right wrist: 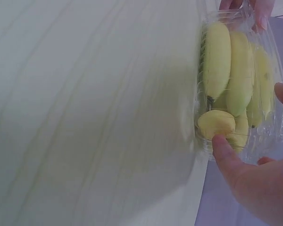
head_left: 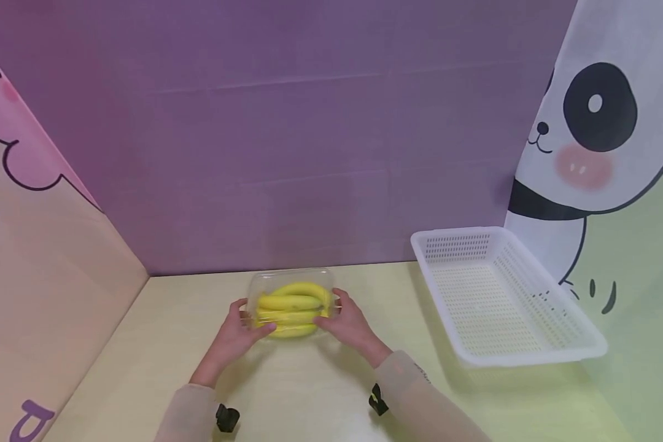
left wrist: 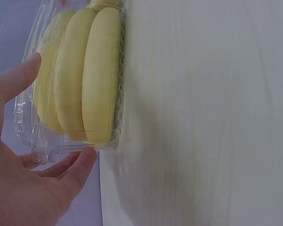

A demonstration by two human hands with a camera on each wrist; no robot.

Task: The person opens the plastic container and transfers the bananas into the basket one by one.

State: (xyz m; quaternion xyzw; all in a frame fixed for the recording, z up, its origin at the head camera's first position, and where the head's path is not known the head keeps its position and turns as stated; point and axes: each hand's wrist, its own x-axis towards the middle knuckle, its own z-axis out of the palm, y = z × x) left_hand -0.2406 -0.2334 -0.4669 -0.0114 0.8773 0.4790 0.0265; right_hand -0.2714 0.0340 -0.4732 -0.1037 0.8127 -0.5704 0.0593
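A clear plastic clamshell box (head_left: 261,283) with several yellow bananas (head_left: 290,302) inside is near the back of the table, between both hands. My left hand (head_left: 236,336) grips its left end, thumb over the front top edge and fingers at the side. At the opposite end my right hand (head_left: 355,323) holds it with the thumb on top. In the left wrist view, the bananas (left wrist: 100,75) lie lengthwise behind the ridged plastic wall. In the right wrist view, a right fingertip (right wrist: 219,141) presses the box's end by a banana tip (right wrist: 216,123).
A white perforated plastic basket (head_left: 536,358) stands at the right on the pale wooden table (head_left: 304,393). A purple backdrop (head_left: 309,135) rises behind the table. Printed side panels flank it, with a panda (head_left: 585,169) on the right one.
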